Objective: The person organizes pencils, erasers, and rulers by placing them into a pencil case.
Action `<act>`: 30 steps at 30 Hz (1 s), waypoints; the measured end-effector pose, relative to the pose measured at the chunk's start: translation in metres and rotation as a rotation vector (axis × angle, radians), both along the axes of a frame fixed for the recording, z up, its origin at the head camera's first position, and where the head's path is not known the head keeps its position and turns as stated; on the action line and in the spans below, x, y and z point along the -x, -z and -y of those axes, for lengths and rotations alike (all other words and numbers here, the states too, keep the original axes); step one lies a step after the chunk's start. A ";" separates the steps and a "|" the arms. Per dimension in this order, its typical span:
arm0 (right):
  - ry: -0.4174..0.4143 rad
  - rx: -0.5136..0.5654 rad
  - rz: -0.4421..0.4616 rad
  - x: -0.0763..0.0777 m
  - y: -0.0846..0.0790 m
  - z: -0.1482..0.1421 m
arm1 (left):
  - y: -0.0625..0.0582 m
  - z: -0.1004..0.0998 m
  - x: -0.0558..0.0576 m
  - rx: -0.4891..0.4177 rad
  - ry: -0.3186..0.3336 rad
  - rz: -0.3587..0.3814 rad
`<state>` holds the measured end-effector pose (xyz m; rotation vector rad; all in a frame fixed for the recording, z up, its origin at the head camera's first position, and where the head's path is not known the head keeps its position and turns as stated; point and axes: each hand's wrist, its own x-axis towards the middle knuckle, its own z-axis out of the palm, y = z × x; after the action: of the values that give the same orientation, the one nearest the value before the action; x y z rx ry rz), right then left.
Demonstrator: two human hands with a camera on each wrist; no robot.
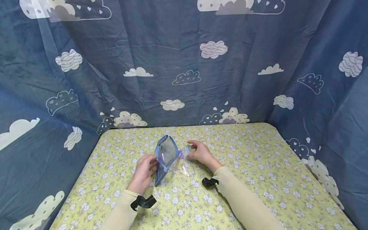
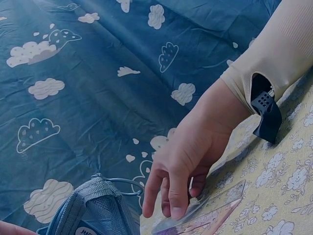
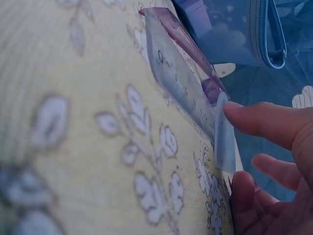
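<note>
My left hand [image 1: 145, 169] grips the near left side of a blue mesh zip pouch [image 1: 167, 150], which stands with its mouth spread. Inside the pouch shows a small pale purple item. My right hand [image 1: 201, 152] holds a clear, rounded plastic piece, probably a protractor [image 3: 225, 142], between thumb and fingers, low over the cloth. Beside it lies a clear set square [image 3: 178, 81] with printed marks. A small purple item [image 1: 180, 154] sits between pouch and right hand; its kind is unclear. In the left wrist view only a sliver of the left hand shows by the pouch [image 2: 105, 210].
A yellow flowered cloth [image 1: 244, 179] covers the table. Blue curtains with cloud prints [image 1: 161, 89] hang behind and along both sides. Each wrist carries a black camera mount, such as the left one [image 1: 142, 202].
</note>
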<state>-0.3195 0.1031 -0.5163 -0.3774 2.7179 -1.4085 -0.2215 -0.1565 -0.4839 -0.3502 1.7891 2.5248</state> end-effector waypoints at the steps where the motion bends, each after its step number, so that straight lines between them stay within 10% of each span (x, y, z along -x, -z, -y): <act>1: -0.004 -0.006 -0.005 0.000 0.001 0.000 | 0.000 0.000 0.000 0.000 0.000 0.001; 30: -0.036 -0.153 -0.048 -0.002 -0.004 0.003 | 0.000 0.000 0.000 -0.012 -0.005 0.011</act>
<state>-0.3180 0.1003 -0.5124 -0.4530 2.8180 -1.1881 -0.2213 -0.1568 -0.4835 -0.3678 1.7711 2.5300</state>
